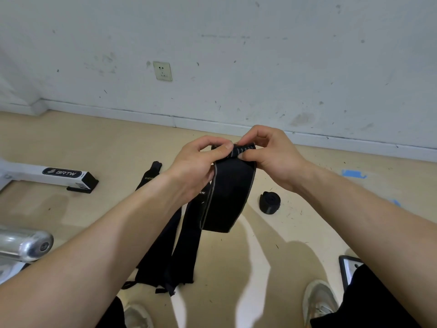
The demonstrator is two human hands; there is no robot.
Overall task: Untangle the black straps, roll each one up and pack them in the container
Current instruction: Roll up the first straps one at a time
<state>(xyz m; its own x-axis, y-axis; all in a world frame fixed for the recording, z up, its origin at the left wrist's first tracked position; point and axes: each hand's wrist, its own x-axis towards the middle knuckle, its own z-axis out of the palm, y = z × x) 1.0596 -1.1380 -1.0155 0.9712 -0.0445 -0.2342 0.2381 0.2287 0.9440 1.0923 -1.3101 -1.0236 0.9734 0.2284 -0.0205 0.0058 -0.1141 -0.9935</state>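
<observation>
The left hand [198,162] and right hand [272,157] pinch the top end of a black strap [229,192] held up in the air. It looks soft, light and limp, so it is best rolled tightly from that end. Loose straps [182,245] lie on the floor [94,221] below, and a rolled strap [269,201] sits well apart from them with open room around it.

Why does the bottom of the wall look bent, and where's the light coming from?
Head view: the wide-angle lens bows the baseboard and stretches the forearms near the edges. Head view: soft arm shadows on the floor suggest light from above; glare shines on the metal tube.
</observation>
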